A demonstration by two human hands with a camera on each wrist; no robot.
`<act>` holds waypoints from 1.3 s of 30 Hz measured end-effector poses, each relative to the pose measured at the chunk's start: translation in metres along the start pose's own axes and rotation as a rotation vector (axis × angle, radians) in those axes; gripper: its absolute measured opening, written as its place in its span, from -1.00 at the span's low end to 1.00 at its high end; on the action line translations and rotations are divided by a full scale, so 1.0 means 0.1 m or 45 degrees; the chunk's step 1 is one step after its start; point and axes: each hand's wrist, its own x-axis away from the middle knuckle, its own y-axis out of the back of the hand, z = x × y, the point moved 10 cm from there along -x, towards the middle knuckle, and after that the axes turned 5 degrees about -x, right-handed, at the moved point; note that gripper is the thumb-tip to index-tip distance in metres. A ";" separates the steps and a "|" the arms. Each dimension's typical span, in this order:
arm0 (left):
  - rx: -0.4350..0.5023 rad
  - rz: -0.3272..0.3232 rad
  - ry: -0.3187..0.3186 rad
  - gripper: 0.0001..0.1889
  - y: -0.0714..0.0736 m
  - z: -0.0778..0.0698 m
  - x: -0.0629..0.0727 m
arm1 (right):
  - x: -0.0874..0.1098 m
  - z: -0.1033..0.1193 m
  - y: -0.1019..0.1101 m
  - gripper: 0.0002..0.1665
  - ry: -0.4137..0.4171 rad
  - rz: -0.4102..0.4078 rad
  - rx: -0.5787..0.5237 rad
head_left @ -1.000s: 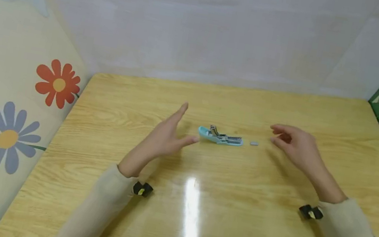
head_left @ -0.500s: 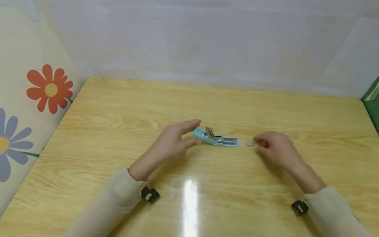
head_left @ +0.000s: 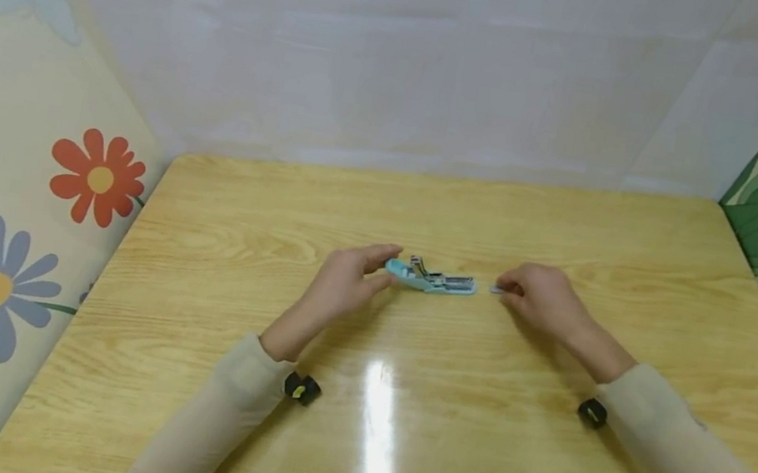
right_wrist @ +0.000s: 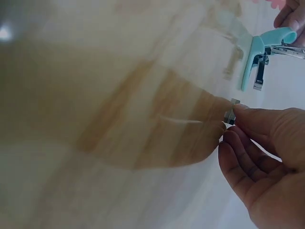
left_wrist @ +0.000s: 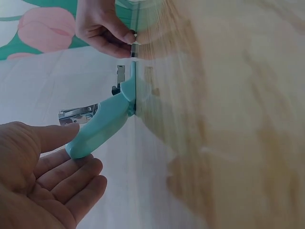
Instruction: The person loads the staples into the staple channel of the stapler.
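A teal stapler point(head_left: 449, 288) lies unfolded on the wooden table, its metal parts exposed. Its cover point(left_wrist: 102, 124) slants up off the table toward my left hand point(head_left: 339, 279), which pinches the cover's rounded end between thumb and fingers. To the right of the stapler, my right hand point(head_left: 544, 301) pinches a short strip of staples point(right_wrist: 230, 116) between thumb and fingertips at the tabletop. A small gap separates the strip from the stapler's near end. In the head view the right fingers hide part of the strip.
The glossy wooden table point(head_left: 241, 415) reflects a bright streak of light. A pale cloth wall point(head_left: 405, 89) stands behind it, with flower-printed panels at left and right. A black wrist camera point(head_left: 302, 388) sits at the left cuff, another black camera point(head_left: 592, 413) at the right.
My left hand has come right and taken hold of the stapler's cover end. My right hand has moved left and down onto the staple strip and now pinches it.
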 end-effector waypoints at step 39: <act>-0.099 0.008 0.046 -0.56 -0.01 -0.02 -0.02 | -0.26 0.46 0.03 -0.81 0.137 0.007 0.041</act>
